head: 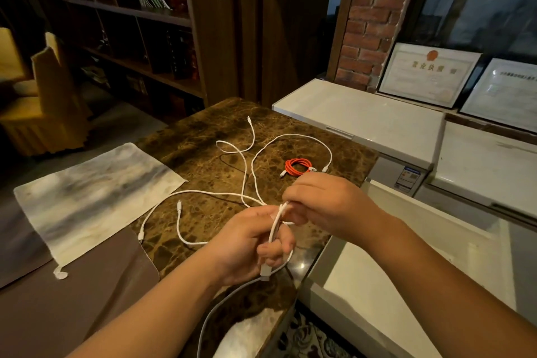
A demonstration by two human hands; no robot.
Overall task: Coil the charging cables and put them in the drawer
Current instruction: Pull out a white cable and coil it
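Grey-white cloth (96, 200): lies flat on the left, its right corner on the marble tabletop (203, 136).
White cables (247, 171): loose, crossing strands sprawl over the marble — one end plug near the far edge, others near the cloth.
Left hand (250, 244): fingers curled round a white cable loop; a grey plug hangs below the palm, and a grey lead trails down toward the viewer.
Right hand (322, 203): fingertips pinch the same white cable just above the left hand.
Orange cable (297, 167): already coiled, resting on the marble beyond the right hand.
Chest freezers (363, 122): white, right of the table — framed certificates (430, 75) behind.
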